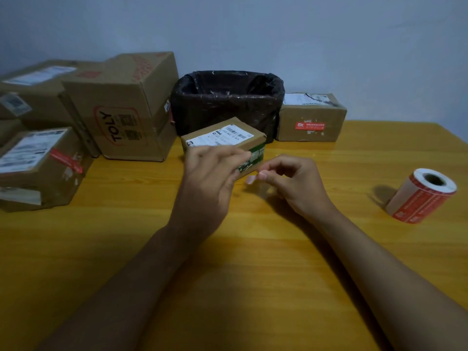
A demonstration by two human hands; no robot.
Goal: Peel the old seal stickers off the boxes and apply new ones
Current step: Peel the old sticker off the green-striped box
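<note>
The left hand (211, 171) grips the small box (222, 140) at the table's (253, 274) middle. Just right of it, the right hand (291, 183) has its fingers curled; whether they pinch anything is unclear. The sticker roll (423, 196) lies far right, well apart.

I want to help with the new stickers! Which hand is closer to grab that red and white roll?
The right hand, probably. The red and white sticker roll lies on the yellow wooden table on that side, while the left hand is over by the small cardboard box.
</note>
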